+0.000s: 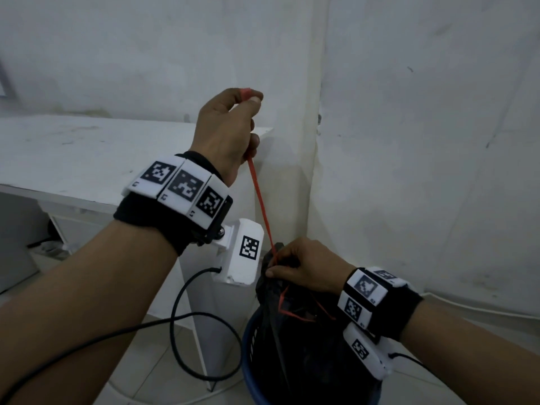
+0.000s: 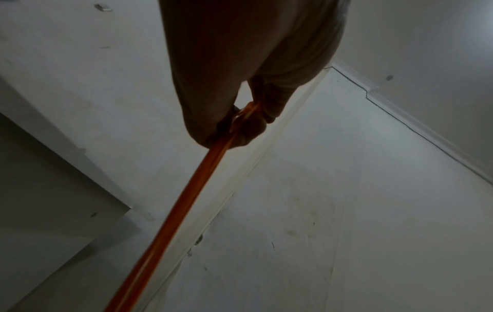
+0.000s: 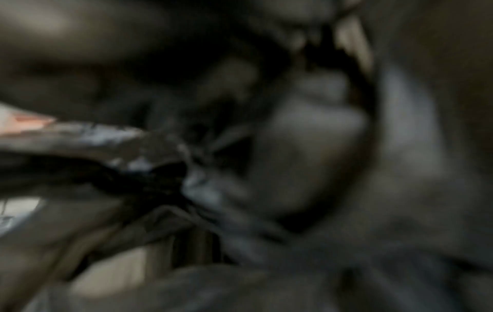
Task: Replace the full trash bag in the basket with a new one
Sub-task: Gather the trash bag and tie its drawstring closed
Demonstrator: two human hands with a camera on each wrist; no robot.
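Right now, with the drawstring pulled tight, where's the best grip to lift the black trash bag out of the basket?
The gathered neck of the black trash bag, from above, where the right hand pinches it. The red drawstring, pulled up by the left hand, bunches it narrow above the blue basket.

Taut red drawstring (image 1: 261, 200) between hands
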